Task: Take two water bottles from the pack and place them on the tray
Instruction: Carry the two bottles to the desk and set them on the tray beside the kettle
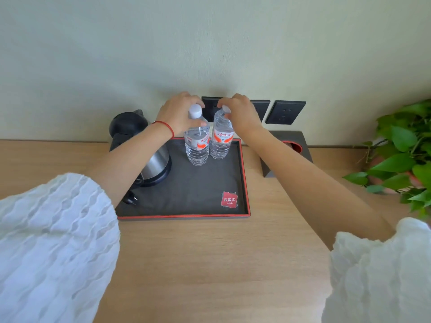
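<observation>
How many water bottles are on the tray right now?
2. Left bottle and right bottle stand side by side at the tray's far edge, each held near the top. No pack visible.

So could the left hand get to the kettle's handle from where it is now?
Probably yes. The left hand is busy gripping the left bottle, but the kettle stands right beside it on the tray, under that forearm. It would need to let go and draw back; nothing else blocks it.

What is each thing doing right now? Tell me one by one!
Left bottle: upright on tray, cap on, held by left hand.
Right bottle: upright on tray, cap on, held by right hand.
Tray: flat on the table.
Kettle: on tray, lid shut.
Plug: loose on tray.
</observation>
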A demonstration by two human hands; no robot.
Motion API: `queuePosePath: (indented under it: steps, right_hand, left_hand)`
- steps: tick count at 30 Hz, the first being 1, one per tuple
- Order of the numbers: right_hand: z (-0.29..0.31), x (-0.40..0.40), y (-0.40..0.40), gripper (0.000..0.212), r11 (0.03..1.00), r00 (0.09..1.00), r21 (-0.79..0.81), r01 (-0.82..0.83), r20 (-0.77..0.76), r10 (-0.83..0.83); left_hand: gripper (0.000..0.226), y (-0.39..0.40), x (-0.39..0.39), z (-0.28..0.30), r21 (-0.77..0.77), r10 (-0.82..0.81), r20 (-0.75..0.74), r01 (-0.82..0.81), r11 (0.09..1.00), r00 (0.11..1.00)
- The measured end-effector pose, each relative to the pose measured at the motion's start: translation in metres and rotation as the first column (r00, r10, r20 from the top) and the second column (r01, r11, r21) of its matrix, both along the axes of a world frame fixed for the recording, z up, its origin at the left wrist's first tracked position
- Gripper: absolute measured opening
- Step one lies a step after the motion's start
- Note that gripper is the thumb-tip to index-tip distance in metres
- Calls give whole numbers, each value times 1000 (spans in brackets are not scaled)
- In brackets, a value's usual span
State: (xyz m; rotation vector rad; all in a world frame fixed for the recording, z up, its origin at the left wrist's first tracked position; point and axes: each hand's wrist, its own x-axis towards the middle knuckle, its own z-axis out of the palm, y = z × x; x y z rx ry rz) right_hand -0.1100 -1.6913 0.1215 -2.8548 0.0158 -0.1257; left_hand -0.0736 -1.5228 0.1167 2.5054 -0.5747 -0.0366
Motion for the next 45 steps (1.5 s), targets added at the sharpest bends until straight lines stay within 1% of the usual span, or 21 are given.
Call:
queuePosePath:
  steps: [3,5,8,9,11,13,14,15,17,19,20,22,24,26,28,30,35,41,45]
  right_hand:
    - [0,-1,0,40,1000,1000,0,6,-8,-6]
    - [0,-2,0,41,1000,1000,-2,8,-8,-8]
    - [0,-3,-1,40,1000,1000,-8,11,-2,-11]
    - [-1,-3,-1,40,1000,1000,-6,11,0,-11]
    - [-2,-3,0,40,1000,1000,1,12,0,-12]
    - [-2,-3,2,39,1000,1000,4,11,-1,-11]
    - [-2,-2,2,39,1000,1000,5,12,-1,-12]
    - [-1,-2,1,39,1000,1000,7,14,0,-14]
    - [-1,-3,1,38,1000,1000,12,16,5,-16]
    - [-2,-4,1,36,1000,1000,20,13,10,-14]
    - [-2,-4,1,35,1000,1000,20,10,11,-10]
    - [-2,-3,1,34,1000,1000,19,8,10,-8]
    - [-2,-2,1,34,999,1000,31,14,10,-14]
    - [-3,-1,1,35,999,1000,39,11,13,-12]
    - [-3,0,2,36,1000,1000,29,0,17,-1]
    - [-4,0,2,35,999,1000,45,-14,15,13]
    - [-8,-1,4,32,995,999,97,-22,26,19]
    - [-10,0,5,30,987,999,159,-14,43,8]
    - [-12,-1,-5,31,983,999,183,16,45,-25]
  left_hand:
    - [34,6,3,5,-3,-51,-18,51,999,999]
    - [33,7,4,8,25,-158,-21,159,987,987]
    - [44,7,5,12,41,-325,-36,326,944,945]
    - [47,7,5,13,31,-354,-52,356,934,934]
    - [43,9,7,15,41,-374,-62,377,925,925]
    - [33,12,9,14,86,-326,-27,327,941,945]
    - [31,13,10,13,100,-272,10,270,958,962]
    - [31,13,10,9,91,-194,46,190,978,980]
    - [35,9,9,3,-2,19,79,-19,1000,997]
    - [39,1,6,-3,-75,209,61,-205,976,976]
    - [42,-3,5,-5,-87,272,42,-268,959,961]
    - [47,-8,4,-7,-93,333,20,-330,939,943]
    - [47,-10,3,-8,-101,300,22,-296,950,954]
    - [44,-5,2,-7,-122,195,-3,-194,973,981]
    - [36,2,3,-5,-141,120,-38,-124,982,992]
    - [32,4,4,-4,-158,118,-35,-122,980,992]
    - [34,-4,3,-6,-164,194,39,-186,969,980]
    - [32,-2,6,-6,-161,146,47,-137,977,988]
    - [31,4,6,-6,-213,134,18,-127,969,991]
